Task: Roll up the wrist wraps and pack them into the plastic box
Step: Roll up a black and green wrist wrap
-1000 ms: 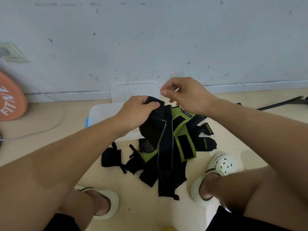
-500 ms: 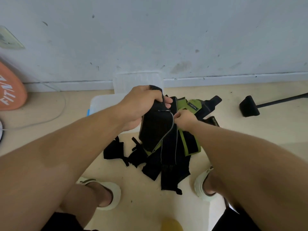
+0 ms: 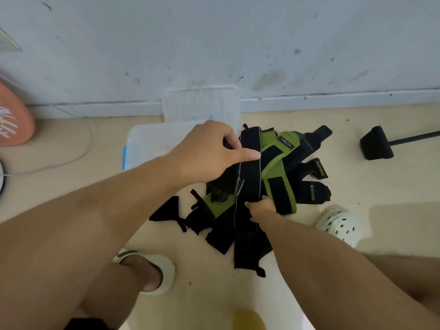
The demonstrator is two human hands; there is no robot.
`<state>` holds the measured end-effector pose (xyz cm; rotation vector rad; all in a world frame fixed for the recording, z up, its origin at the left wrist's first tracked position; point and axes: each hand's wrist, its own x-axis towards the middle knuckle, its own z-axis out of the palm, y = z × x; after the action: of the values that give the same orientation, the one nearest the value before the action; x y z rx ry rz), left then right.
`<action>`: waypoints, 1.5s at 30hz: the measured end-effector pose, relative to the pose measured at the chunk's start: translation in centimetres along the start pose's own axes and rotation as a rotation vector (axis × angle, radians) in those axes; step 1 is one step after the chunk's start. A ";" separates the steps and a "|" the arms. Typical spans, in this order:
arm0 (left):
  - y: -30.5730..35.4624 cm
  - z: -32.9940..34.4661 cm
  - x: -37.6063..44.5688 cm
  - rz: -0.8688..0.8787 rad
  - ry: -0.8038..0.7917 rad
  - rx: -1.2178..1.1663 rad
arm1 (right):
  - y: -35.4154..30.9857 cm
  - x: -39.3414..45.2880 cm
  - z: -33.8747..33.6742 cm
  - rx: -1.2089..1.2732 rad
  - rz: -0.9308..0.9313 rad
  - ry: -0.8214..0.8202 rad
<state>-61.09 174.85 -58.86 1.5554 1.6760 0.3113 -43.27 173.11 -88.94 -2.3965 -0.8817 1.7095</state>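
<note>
At far left, the plastic box [image 3: 152, 144] is seen on the floor [image 3: 357, 234], its visible interior apparently holding no wrap, though much of it is hidden by the left forearm; its lid [image 3: 200, 104] is propped against the wall [image 3: 214, 44] behind it. Just right of the box, one black wrist wrap [image 3: 250, 167] is held stretched between the two grips: its upper end is pinched by the left hand [image 3: 209, 153], thumb across the strap, and its lower part is gripped by the curled fingers of the right hand [image 3: 259, 208]. No rolled section is visible in this strap. Beneath and to the right, the remaining wrist wraps [image 3: 281, 177], black and green, are shown in a loose, tangled pile on the floor, touching the box's near corner; none is rolled. The task is therefore judged to be at its opening stage: one wrap is separated and straightened for rolling, while all rolling and packing are left to be done.
</note>
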 end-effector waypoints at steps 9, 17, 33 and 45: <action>-0.1 -1.3 0.6 -0.075 0.093 -0.071 | -4.2 -3.8 -1.5 -0.177 -0.210 0.076; 0.5 -2.3 0.1 -0.108 0.386 -0.288 | -14.6 -15.4 -9.8 -0.194 -0.876 0.341; 3.3 -2.4 -2.7 -0.158 0.370 -0.923 | -14.5 -32.3 -12.4 -0.638 -1.243 0.040; 2.4 -4.8 -4.2 0.120 0.045 -0.350 | -18.7 -25.6 -17.1 -0.828 -0.959 -0.209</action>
<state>-63.01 173.16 -52.56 1.3933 1.4703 0.6700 -41.29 180.86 -53.81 -1.4800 -2.5891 1.2853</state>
